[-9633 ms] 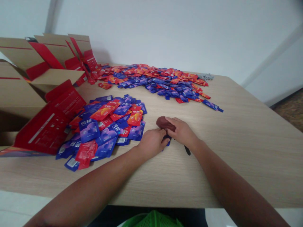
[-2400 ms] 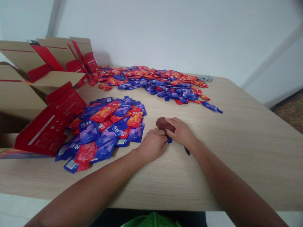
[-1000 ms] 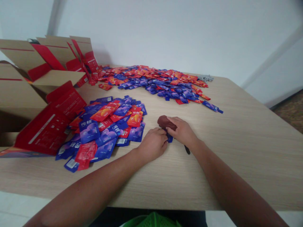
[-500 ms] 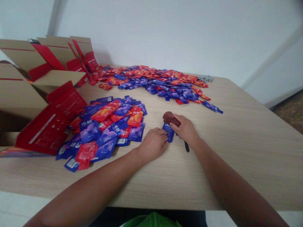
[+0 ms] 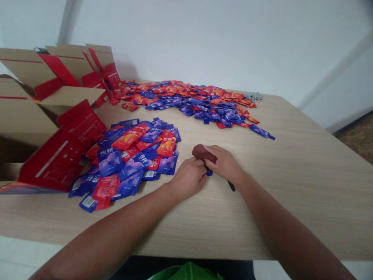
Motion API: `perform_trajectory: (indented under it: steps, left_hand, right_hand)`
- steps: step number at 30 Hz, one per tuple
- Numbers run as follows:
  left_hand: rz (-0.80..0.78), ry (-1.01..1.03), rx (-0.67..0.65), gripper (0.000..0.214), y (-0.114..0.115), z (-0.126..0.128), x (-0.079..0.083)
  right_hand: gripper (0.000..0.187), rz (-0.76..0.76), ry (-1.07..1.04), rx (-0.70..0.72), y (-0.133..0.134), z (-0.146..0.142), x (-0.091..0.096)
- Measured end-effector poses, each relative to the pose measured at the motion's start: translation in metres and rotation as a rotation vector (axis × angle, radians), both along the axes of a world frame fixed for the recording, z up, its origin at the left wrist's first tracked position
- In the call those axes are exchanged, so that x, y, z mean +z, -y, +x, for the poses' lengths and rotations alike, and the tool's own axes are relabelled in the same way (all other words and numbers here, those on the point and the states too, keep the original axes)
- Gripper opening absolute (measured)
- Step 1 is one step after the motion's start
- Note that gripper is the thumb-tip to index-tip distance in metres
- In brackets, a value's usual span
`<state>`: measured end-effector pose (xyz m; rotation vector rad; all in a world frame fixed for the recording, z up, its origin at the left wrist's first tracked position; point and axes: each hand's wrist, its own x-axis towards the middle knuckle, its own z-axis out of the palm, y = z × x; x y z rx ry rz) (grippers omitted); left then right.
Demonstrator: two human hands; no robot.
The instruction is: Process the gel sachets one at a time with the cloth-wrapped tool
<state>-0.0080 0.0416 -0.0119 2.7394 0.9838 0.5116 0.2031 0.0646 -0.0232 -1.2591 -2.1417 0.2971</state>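
Note:
Curled on the tabletop, my left hand [image 5: 190, 175] presses on the edge of a small blue sachet [image 5: 209, 172]. Most of that sachet is hidden beneath my hands. A dark reddish-brown, rounded object [image 5: 201, 153] is gripped in my right hand [image 5: 223, 161] over the sachet, close to my left fingertips. Its exact kind is unclear. From under my right palm a thin black strap-like end [image 5: 231, 186] sticks out. Left of my hands lies a loose heap of blue and red sachets [image 5: 135, 155].
A longer pile of red and blue sachets [image 5: 189, 99] runs along the back of the wooden table [image 5: 291, 163]. Open red-and-brown cardboard boxes [image 5: 55, 163] stand at the left. Grey scraps [image 5: 253, 96] lie by the far end of the pile, near the wall.
My right hand has moved left with the reddish-brown object, which now covers most of the blue sachet. My left hand has stayed in place.

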Motion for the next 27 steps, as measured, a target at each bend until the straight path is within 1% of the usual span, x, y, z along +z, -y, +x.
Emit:
perform_trajectory:
  steps: [4, 8, 14, 19, 23, 25, 27]
  left_hand:
    - [-0.013, -0.002, -0.001, 0.016, 0.000, 0.000, 0.000]
    - [-0.016, -0.002, 0.003, 0.017, 0.000, 0.000, -0.001]
    - [-0.017, 0.007, 0.003, 0.018, 0.000, 0.000, -0.002]
    - [-0.019, 0.003, 0.011, 0.018, 0.000, 0.000, -0.003]
    - [-0.017, 0.001, 0.010, 0.018, 0.000, 0.000, -0.004]
    - [-0.016, -0.009, 0.006, 0.018, 0.000, 0.000, -0.003]
    - [-0.015, -0.022, 0.001, 0.017, 0.000, 0.000, -0.001]
  right_hand:
    - [0.055, -0.027, 0.004, -0.115, -0.006, 0.005, -0.005]
    - [0.052, 0.003, 0.028, -0.226, -0.012, 0.011, -0.009]
    - [0.052, -0.016, 0.049, -0.323, -0.016, 0.017, -0.011]
    - [0.050, -0.038, 0.054, -0.359, -0.015, 0.017, -0.009]
    - [0.052, 0.007, 0.027, -0.380, -0.013, 0.017, -0.008]
    - [0.054, 0.051, -0.008, -0.348, -0.012, 0.016, -0.007]
    - [0.054, 0.088, -0.049, -0.257, -0.010, 0.014, -0.006]
